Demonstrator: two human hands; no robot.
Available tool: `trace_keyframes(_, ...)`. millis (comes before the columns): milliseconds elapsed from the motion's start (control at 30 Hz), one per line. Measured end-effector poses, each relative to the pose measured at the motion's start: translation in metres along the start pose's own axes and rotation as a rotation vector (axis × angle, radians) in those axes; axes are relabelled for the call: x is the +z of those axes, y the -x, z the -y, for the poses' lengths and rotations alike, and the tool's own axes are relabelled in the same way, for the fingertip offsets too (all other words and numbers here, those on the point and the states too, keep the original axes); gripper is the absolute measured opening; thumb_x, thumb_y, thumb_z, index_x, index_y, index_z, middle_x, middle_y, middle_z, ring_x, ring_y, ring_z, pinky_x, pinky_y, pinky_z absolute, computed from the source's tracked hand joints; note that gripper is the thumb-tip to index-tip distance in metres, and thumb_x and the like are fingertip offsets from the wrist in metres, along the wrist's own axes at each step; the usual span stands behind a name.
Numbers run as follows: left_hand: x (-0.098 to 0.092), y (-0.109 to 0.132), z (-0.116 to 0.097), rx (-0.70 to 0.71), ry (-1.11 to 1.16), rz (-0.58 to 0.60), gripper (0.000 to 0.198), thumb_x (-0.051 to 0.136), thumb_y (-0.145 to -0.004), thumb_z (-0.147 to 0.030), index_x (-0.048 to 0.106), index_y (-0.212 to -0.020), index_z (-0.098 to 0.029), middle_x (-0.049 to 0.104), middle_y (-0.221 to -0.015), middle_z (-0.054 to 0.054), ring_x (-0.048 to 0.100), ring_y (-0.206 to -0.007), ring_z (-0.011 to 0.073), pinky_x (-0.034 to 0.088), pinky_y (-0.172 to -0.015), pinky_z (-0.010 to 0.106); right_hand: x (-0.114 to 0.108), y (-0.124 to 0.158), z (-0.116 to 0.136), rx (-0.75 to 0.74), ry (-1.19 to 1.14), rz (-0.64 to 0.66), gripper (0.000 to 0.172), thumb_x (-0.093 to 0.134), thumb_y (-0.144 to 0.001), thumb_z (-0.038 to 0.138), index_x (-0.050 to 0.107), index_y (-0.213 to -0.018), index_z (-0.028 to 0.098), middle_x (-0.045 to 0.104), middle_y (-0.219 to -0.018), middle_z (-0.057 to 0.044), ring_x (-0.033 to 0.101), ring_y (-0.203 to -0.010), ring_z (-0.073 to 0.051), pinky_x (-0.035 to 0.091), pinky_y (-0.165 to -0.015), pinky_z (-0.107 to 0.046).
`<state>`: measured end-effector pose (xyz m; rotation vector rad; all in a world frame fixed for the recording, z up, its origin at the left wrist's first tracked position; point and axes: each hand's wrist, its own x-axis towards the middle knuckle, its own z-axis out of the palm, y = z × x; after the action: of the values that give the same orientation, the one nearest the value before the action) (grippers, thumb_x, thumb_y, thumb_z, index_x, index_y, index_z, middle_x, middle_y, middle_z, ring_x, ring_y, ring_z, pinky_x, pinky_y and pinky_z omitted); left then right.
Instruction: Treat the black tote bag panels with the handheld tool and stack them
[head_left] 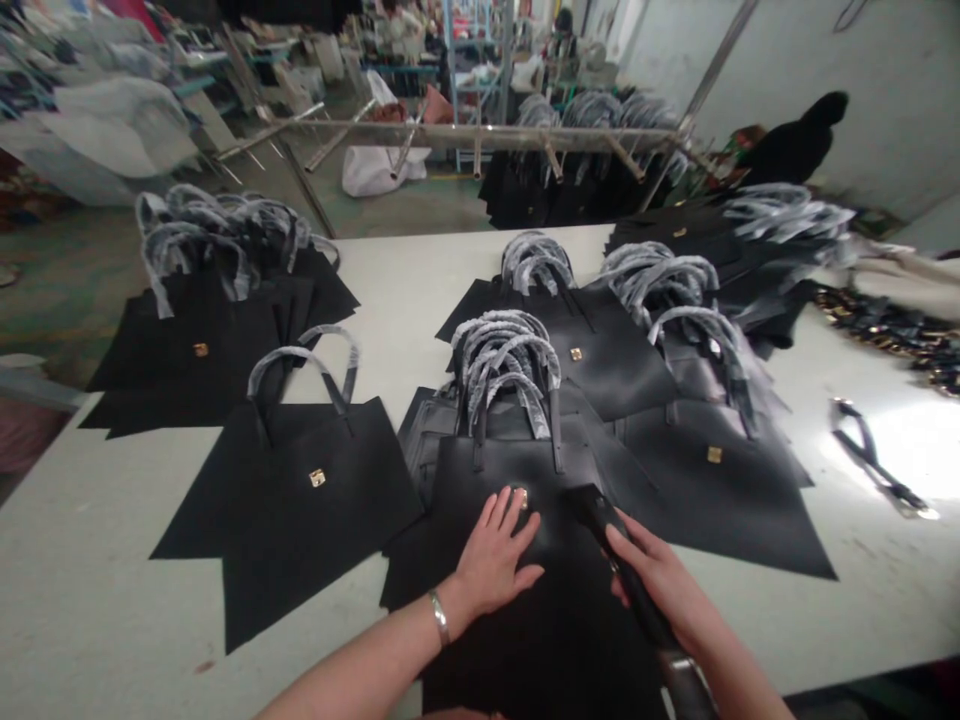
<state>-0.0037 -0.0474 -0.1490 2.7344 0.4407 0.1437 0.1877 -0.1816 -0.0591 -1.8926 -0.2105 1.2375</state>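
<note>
My left hand [499, 555] lies flat, fingers spread, on a black bag panel [517, 655] in front of me, its fingertips at a small gold clasp [521, 498]. In my right hand [649, 570] is a long black hand-held tool [634, 590] with a broad, flat head; its exact kind is unclear. The head is over the panel's right side, close to the surface; whether it touches I cannot tell. Wrapped handles [506, 365] stand up behind this panel. To the left lies another black bag panel [300, 520] with a gold clasp and two wrapped handles.
More panels are stacked at the back left [202, 330], and a further pile [712, 480] lies to my right. A black strap [877, 460] with metal ends rests on the white table [97, 560]. Beyond the table stands a metal rack [480, 135].
</note>
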Motion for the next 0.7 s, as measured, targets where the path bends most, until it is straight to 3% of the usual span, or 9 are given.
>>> trace_keyframes(100, 0.002, -0.001, 0.001, 0.002, 0.003, 0.002, 0.070, 0.054, -0.084, -0.060, 0.037, -0.142, -0.024, 0.009, -0.156, 0.012, 0.007, -0.142, 0.0345, 0.015, -0.113, 0.052, 0.002, -0.018, 0.016, 0.001, -0.068, 0.056, 0.054, 0.061, -0.083, 0.045, 0.048, -0.130, 0.022, 0.059, -0.068, 0.003, 0.055, -0.041, -0.012, 0.042, -0.036, -0.021)
trace_keyframes(367, 0.007, 0.000, 0.005, -0.005, 0.009, -0.002, 0.073, 0.057, -0.082, -0.059, 0.035, -0.143, -0.025, 0.009, -0.156, 0.011, 0.009, -0.142, 0.0349, 0.015, -0.113, 0.052, 0.009, -0.065, 0.055, 0.008, -0.062, 0.119, 0.048, 0.062, -0.084, 0.043, 0.051, -0.125, 0.019, 0.059, -0.066, 0.001, 0.055, -0.039, -0.012, 0.042, -0.032, -0.019)
trace_keyframes(700, 0.006, 0.000, 0.006, -0.007, 0.038, -0.003, 0.071, 0.052, -0.085, -0.060, 0.033, -0.144, -0.025, 0.005, -0.156, 0.011, 0.007, -0.142, 0.0340, 0.013, -0.114, 0.049, 0.005, -0.064, 0.056, 0.059, -0.032, 0.141, 0.045, 0.064, -0.082, 0.044, 0.055, -0.117, 0.016, 0.062, -0.067, -0.001, 0.056, -0.040, -0.013, 0.043, -0.033, -0.021)
